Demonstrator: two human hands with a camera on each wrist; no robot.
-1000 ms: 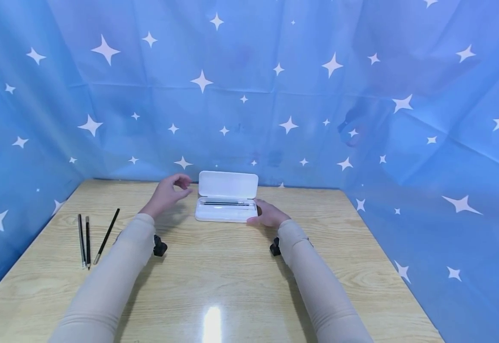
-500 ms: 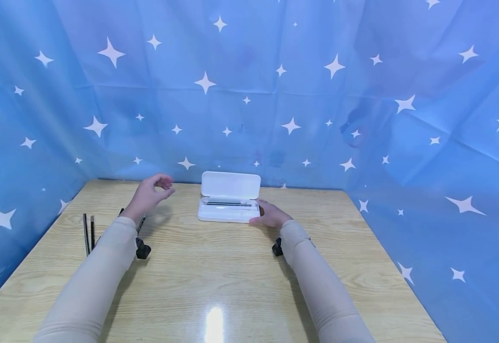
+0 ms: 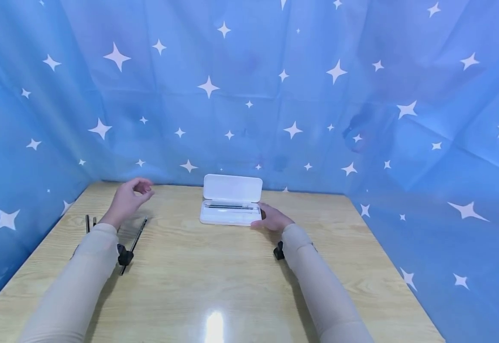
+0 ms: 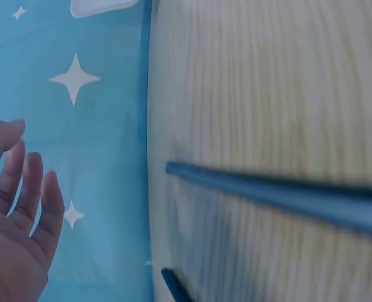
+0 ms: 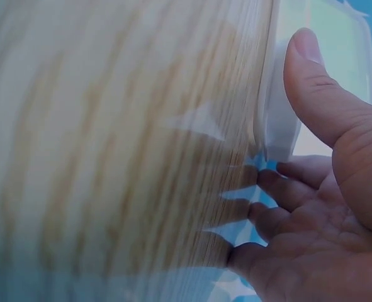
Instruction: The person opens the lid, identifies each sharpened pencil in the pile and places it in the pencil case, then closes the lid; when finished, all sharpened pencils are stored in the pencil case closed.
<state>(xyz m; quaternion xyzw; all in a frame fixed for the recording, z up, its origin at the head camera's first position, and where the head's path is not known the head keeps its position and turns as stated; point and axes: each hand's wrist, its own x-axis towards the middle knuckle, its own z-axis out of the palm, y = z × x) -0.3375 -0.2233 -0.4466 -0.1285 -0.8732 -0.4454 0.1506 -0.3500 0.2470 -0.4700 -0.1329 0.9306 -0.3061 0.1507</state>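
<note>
A white pencil case point(image 3: 232, 217) stands at the back of the table with its lid point(image 3: 233, 188) up. Dark pencils point(image 3: 229, 206) lie along its inside; how many I cannot tell. My right hand point(image 3: 275, 218) grips the case's right end, thumb at the front corner. In the right wrist view, the other fingers of that hand reach down to the wood beside the case point(image 5: 280, 119). To the left, my left hand point(image 3: 128, 197) hovers above the table, holding nothing, fingers loosely bent. Below its wrist lies a dark pencil point(image 3: 139, 233), partly covered by the wrist camera.
More dark pencils point(image 3: 87, 224) lie at the table's left, mostly hidden behind the left sleeve point(image 3: 77, 276). A blue star-patterned curtain point(image 3: 249, 133) borders the wooden table point(image 3: 215, 271) at the back and sides. Two pencils, one blurred pencil point(image 4: 280, 192) near the lens, show in the left wrist view.
My left hand has moved left, away from the pencil case. Its forearm now covers most of the left pencils and uncovers another one. The right hand stays at the case.
</note>
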